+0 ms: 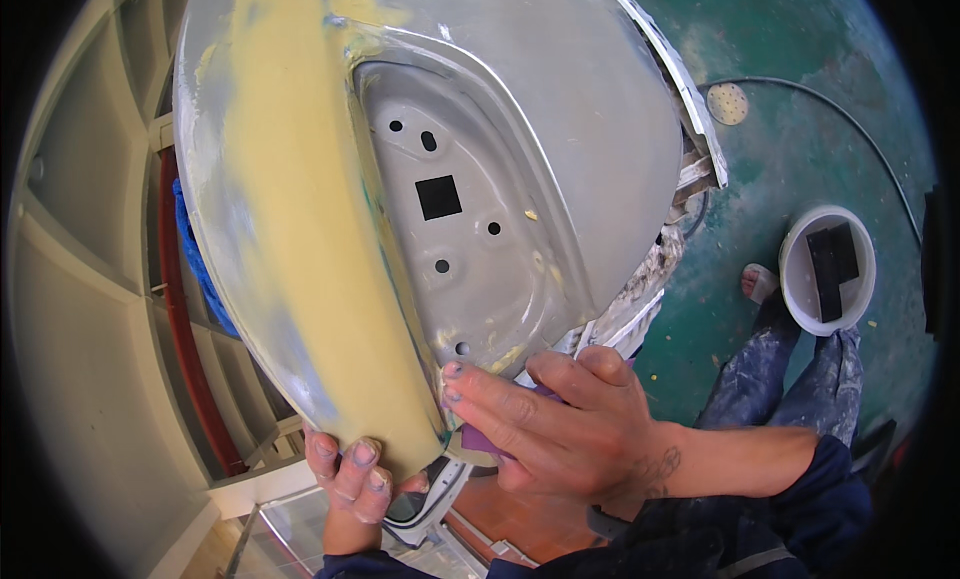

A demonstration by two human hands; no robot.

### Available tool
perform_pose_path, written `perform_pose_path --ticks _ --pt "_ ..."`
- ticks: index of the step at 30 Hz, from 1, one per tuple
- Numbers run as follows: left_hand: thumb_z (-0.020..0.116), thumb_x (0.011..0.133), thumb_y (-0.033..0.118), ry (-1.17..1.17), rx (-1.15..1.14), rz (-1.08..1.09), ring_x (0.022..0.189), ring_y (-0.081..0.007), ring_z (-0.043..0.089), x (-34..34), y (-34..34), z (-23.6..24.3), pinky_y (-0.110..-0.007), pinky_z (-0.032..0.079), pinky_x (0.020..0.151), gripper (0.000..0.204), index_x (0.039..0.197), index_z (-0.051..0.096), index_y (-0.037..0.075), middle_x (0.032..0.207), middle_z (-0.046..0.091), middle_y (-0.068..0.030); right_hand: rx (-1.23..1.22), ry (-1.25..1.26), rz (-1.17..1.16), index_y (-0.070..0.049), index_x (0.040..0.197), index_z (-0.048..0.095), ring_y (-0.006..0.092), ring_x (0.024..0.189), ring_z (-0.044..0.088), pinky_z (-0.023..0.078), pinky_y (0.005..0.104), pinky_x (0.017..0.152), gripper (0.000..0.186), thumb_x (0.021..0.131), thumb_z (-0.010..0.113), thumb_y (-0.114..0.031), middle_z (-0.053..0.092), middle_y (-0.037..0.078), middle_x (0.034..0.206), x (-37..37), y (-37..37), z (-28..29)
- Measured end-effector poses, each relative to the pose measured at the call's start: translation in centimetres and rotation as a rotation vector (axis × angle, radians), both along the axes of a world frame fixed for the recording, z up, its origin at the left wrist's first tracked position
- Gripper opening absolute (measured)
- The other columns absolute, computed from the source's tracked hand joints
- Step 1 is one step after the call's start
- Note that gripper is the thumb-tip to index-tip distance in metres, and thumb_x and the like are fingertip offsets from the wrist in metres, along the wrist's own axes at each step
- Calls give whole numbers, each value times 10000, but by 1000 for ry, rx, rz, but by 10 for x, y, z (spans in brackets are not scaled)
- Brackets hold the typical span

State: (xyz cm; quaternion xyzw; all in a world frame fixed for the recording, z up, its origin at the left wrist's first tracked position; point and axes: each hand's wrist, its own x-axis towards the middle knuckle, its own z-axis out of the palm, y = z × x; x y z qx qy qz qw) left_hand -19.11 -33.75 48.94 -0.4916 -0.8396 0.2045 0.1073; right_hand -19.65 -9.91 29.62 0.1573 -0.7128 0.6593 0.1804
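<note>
Before me is a grey car body panel (625, 179) with a broad strip of yellow filler (300, 229) along its left side. Beside the strip lies a recessed lamp housing (500, 289) with several holes. My right hand (570, 414) holds a folded purple sheet of sandpaper (482, 437), its fingertips pressed at the lower corner of the recess, by the filler's edge. Part of the sheet is hidden under the hand. My left hand (350, 479) rests at the lower left end of the panel, dusty fingers apart and touching the filler's border.
A white bucket (790, 279) with a black block (832, 274) inside stands on the green floor (800, 159) by my legs. A round sanding disc (728, 104) and a dark hose (850, 104) lie nearby. A beige metal structure (80, 379) with a red bar (185, 359) is at left.
</note>
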Motion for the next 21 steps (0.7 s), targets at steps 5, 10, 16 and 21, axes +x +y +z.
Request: perform_pose_path --ticks 5,10,16,21 --pt "539 1092 500 -42 -64 34 1489 -481 434 4 5 7 -676 401 1181 597 1553 401 146 1501 573 -141 -72 24 15 -68 1131 748 142 892 559 355 322 707 389 776 737 -227 681 -24 1268 7 13 2" --pt "552 1088 500 -41 -41 -4 1471 -474 456 -6 2 1 -671 426 1163 605 1532 413 113 1500 561 -170 -45 27 11 -90 1127 751 149 893 566 363 318 701 387 766 736 -230 681 -43 1256 -3 8 7" --pt "510 1094 529 25 -27 48 1442 -519 474 0 4 1 -681 396 1180 684 1595 375 83 1545 509 -221 -184 -81 40 -95 1192 755 175 912 579 411 337 727 436 761 757 -161 697 -44 1288 18 18 -3" --pt "537 1071 560 40 -9 76 1452 -509 461 2 0 -1 -696 390 1180 710 1587 388 95 1548 504 -208 -327 -122 56 -78 1246 746 199 932 587 439 351 730 446 804 770 -128 697 -41 1321 0 21 1"
